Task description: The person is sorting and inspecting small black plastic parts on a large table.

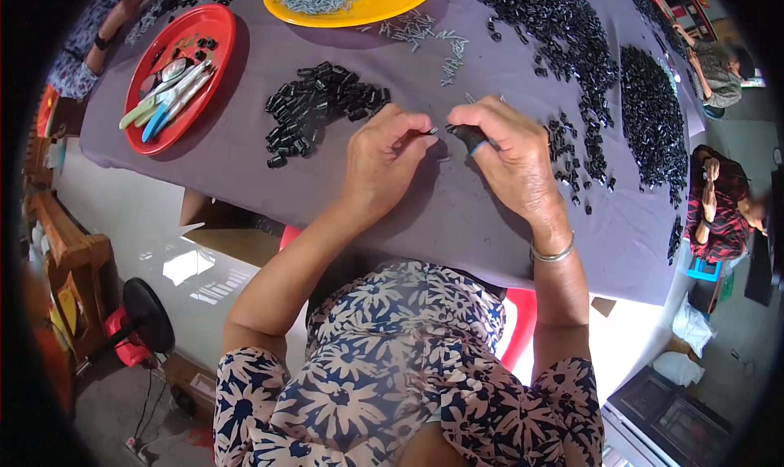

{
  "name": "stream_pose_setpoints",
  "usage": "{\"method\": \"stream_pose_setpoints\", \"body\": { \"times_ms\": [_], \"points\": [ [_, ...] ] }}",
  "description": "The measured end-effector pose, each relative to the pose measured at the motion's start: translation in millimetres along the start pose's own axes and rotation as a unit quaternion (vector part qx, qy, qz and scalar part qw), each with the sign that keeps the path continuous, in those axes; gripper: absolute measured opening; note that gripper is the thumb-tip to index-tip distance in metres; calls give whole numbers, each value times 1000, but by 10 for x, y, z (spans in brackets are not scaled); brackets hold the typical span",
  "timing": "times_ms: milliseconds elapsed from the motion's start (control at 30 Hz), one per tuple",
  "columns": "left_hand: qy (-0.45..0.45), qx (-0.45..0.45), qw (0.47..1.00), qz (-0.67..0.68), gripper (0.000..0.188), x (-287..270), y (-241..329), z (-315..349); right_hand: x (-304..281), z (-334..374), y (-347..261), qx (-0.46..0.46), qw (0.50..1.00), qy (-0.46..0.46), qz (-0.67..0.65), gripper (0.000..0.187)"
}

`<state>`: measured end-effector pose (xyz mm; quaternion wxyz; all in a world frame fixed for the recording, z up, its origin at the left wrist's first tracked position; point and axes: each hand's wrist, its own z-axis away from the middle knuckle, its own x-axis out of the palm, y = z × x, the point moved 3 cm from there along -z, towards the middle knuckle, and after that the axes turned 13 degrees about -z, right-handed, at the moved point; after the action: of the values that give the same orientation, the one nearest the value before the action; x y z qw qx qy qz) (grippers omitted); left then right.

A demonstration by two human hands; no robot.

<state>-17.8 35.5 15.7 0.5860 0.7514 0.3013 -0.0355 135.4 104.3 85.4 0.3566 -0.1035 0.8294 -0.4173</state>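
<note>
Over the near middle of the table, my two hands face each other, a small gap between their fingertips. My left hand (382, 158) is closed in a pinch, and a tiny silvery screw-like pin (434, 130) shows at its fingertips. Closed too, my right hand (516, 152) pinches a small black plastic piece (454, 129); a dark wrap with a blue edge (471, 138) covers part of its thumb or finger. Left of my hands lies a pile of black plastic pieces (314, 107). Beyond them, loose metal pins (416, 30) are scattered on the grey cloth (245, 169).
A yellow plate (351, 17) heaped with metal pins stands at the far edge. The red tray (227, 46) at left holds knife-like tools and black bits. More black pieces (572, 42) spread along the right. Other people (719, 201) sit at right; another person's arm (110, 26) shows far left.
</note>
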Motion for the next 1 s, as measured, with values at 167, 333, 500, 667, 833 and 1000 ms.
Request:
{"method": "stream_pose_setpoints", "body": {
  "times_ms": [167, 333, 500, 667, 833, 1000],
  "points": [
    [-13, -8, 1000, -15, 17, -5, 3, 4, 75, -59, -11, -41, 999, -8, 19, 37],
    [-18, 5, 1000, -9, 18, 12, -30, 7, 92, -72, 27, -31, 999, -22, 8, 36],
    [-22, 9, 1000, -18, 18, 14, -16, 28, 116, -59, 45, -33, 998, -38, 26, 34],
    [-20, -12, 999, 28, 25, 63, -77, 62, 177, -33, 86, -67, 997, -40, 23, 33],
    [-24, -47, 998, 38, 40, 55, -68, 18, 141, -49, 131, -37, 998, -51, 14, 33],
    [-17, -23, 1000, -10, 40, 24, -43, -52, 181, -47, 289, 28, 997, -22, -75, 33]
  ]
}}
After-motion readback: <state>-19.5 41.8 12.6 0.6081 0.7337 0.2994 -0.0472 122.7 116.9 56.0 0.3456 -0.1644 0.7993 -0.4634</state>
